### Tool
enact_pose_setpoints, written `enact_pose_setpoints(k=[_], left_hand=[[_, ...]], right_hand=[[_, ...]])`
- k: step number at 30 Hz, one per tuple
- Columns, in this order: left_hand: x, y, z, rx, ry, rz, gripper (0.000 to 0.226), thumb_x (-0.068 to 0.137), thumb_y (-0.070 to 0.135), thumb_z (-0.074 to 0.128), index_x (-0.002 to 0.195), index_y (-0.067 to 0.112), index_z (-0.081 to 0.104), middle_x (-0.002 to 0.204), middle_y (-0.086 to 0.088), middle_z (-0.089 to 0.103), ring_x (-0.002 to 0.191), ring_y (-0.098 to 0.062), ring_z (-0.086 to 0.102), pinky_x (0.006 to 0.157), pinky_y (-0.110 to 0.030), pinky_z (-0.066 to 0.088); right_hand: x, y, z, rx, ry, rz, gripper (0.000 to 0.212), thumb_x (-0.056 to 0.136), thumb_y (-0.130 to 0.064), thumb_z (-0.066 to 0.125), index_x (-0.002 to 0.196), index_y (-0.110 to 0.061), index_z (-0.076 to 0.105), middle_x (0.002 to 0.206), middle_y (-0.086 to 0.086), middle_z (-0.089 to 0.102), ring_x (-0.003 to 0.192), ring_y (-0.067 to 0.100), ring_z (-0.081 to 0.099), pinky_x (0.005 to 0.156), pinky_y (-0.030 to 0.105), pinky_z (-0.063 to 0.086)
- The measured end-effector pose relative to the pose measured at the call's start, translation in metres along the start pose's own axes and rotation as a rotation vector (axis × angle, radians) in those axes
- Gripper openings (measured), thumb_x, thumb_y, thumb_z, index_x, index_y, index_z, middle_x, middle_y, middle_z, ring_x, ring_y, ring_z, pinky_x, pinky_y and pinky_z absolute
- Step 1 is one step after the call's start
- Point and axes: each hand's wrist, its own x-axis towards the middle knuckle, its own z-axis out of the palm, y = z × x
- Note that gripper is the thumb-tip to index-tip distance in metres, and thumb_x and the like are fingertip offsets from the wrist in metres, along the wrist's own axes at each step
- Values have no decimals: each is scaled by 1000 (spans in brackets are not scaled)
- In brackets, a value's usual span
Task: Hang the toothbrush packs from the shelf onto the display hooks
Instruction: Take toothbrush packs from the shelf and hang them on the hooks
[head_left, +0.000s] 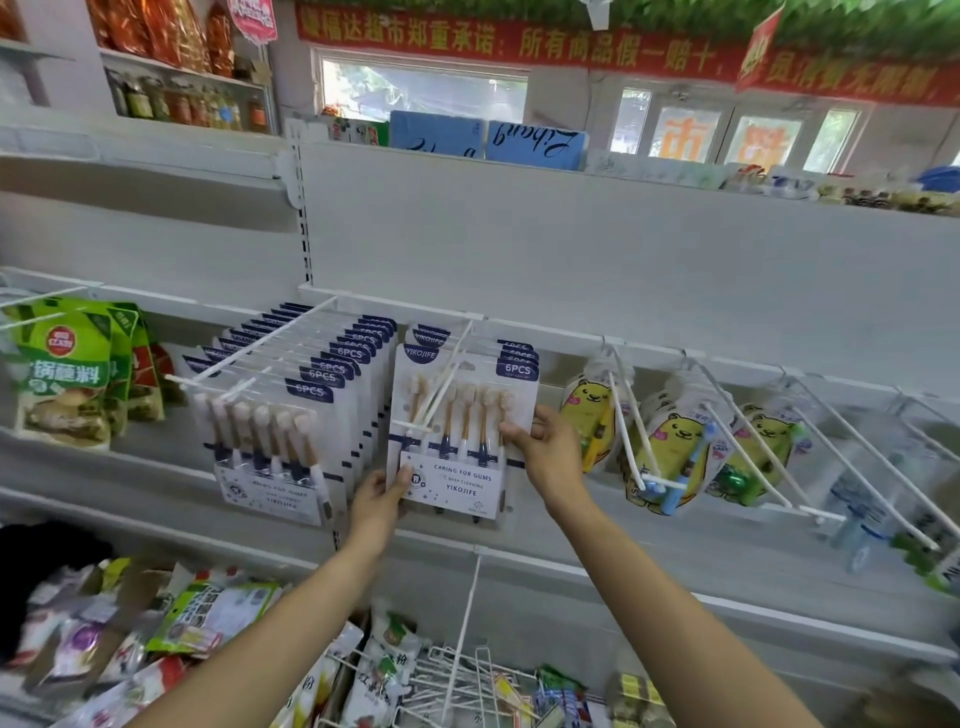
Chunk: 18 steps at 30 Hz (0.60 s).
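Observation:
A white toothbrush pack (460, 431) marked "6PCS" hangs front-most on a white display hook (441, 384), with a few more packs behind it. My left hand (382, 499) pinches its lower left corner. My right hand (545, 452) grips its right edge. To the left, a long row of the same packs (291, 395) fills a second hook (249, 345).
Yellow bear-print children's toothbrush packs (670, 457) hang on hooks to the right, with bare hooks (857, 447) further right. Green sauce packets (65, 374) hang at far left. Below lie mixed snack bags (208, 618) and loose white wire hooks (467, 670).

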Motion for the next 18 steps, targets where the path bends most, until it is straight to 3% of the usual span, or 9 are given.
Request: enact_pose_setpoints(k=[3,7,9,12,16,18], left_hand=[[19,-2,6,32,6,12,61,78,58,68,120,14,59,125,-10,65,118,-30,60,104,-53,47],[24,5,15,-2,-29,41,22,94,35,62,108,18,60,111,-4,67,111,-27,62,102,-46,48],[26,3,18,-16,-40,57,18,95,33,61,107,20,61,108,0,67,111,-24,62,100,-42,48],[31,-7,16,-39,-35,54,40,92,40,62,122,15,59,115,-1,66,115,-23,60,101,-39,47],[32,-17,17,12,9,14,88,70,77,62,136,20,50,134,-5,59,124,-26,54,109,-50,42],[28,-19,21,-2,5,-55,86,74,74,61,136,14,51,136,-11,58,126,-31,53,110,-50,40]], right_hand=[[14,6,5,-26,33,56,15,88,-14,71,100,-22,69,93,-3,75,90,14,71,82,35,58],[25,10,7,-89,51,79,18,90,-17,69,107,-11,71,96,1,74,87,11,68,70,21,51],[29,12,6,-109,44,85,19,91,-18,68,107,-8,73,94,1,75,85,10,69,71,25,53],[31,14,6,-110,32,89,17,91,-17,68,103,-7,74,93,5,77,87,15,72,79,35,58],[29,15,7,-146,39,123,21,92,-23,68,96,-4,75,90,9,77,87,24,72,83,45,58],[26,15,5,-207,38,136,28,92,-30,66,96,-3,73,89,11,76,89,27,71,81,44,57]])
